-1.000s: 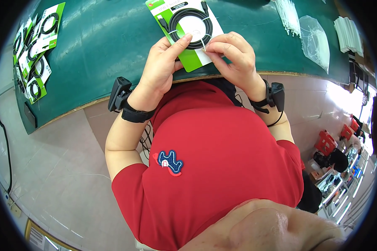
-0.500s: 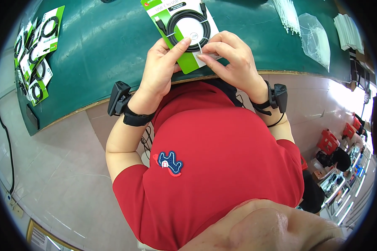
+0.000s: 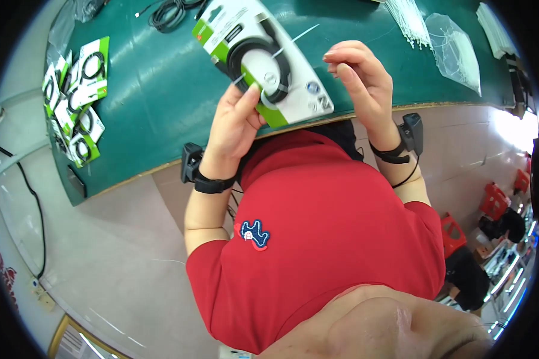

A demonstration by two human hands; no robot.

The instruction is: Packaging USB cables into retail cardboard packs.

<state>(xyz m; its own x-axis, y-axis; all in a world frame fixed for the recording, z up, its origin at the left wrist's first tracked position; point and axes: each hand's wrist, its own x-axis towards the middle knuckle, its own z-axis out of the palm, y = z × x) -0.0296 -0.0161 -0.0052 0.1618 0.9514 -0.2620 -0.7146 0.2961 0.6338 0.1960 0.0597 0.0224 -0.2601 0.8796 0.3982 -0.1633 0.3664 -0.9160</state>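
Note:
My left hand grips the lower left edge of a green and white cardboard packaging card, its thumb on the front. A coiled black cable is fastened to that card with white ties. One thin cable tie has its tail sticking out past the card's right edge. Right of the card, my right hand is raised with nothing in it, fingers bent and apart from the thumb. The card is tilted above the near edge of the green table.
Several carded cables lie in a pile at the table's left end. A loose dark cable lies at the far side. To the right are a bundle of white cable ties and a clear plastic bag of ties.
My right hand has let go of the cable tie and moved right, away from the card. The card has turned in my left hand, and the tie's tail now points to the upper right.

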